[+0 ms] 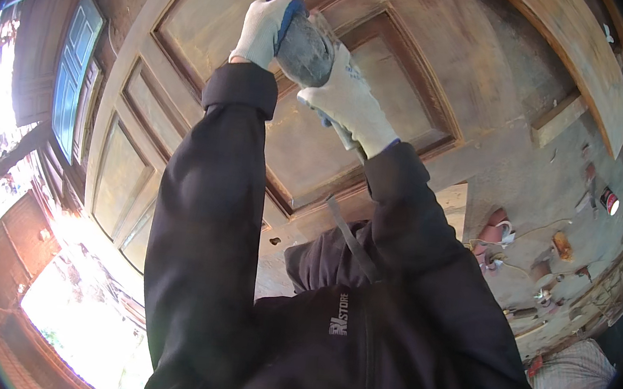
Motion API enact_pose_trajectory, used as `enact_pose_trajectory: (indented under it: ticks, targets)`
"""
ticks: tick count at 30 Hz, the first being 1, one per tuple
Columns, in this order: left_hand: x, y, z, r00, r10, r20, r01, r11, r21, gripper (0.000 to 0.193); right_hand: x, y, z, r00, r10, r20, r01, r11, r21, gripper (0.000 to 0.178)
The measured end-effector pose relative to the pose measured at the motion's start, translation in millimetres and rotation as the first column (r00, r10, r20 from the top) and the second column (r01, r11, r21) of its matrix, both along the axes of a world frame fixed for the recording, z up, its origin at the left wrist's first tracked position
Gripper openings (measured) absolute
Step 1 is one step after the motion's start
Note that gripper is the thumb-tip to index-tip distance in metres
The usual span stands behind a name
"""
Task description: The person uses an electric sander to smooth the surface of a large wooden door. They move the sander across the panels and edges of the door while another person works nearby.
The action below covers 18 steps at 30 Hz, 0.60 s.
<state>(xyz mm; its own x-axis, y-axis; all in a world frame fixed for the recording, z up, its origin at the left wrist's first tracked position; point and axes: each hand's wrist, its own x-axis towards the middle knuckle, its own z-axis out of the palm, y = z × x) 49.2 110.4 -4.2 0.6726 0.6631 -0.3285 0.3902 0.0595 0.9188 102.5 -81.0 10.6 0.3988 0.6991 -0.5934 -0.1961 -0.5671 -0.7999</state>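
Both my hands wear white knit gloves with blue-grey coated palms. Between them is a grey, dust-covered, rounded tool [307, 53]; its exact kind does not show clearly. My left hand [264, 30] is closed round its left side, the fingertips partly hidden. From the right, my right hand [351, 104] grips the same tool, its fingers bent and partly out of sight. Beneath them lies a large brown wooden panel door [317, 138] with raised mouldings round its recessed panels. The tool is over the door's middle; whether it touches the surface I cannot tell.
At the upper right a long wooden board [569, 54] lies near a short wood block [560, 118]. Scraps and a small red-and-white can [610, 201] litter the floor at right. Another panelled door [77, 75] with a bluish sheen stands far left. A pale sack [573, 381] lies lower right.
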Motion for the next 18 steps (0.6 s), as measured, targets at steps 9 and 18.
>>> enact_pose_trajectory:
  ticks: [9,18]
  targets:
    - [-3.1,2.5,-1.6,0.992,0.111,-0.059,-0.114,0.993,-0.034,0.019,-7.9,6.5,-8.1,0.986,0.125,0.107,-0.121,0.992,-0.04,0.099]
    - [110.6,-16.3,-12.8,0.993,0.057,-0.107,-0.06,0.998,-0.029,0.033,69.5,-10.4,-13.0,0.964,-0.136,0.23,0.13,0.991,0.039,0.088]
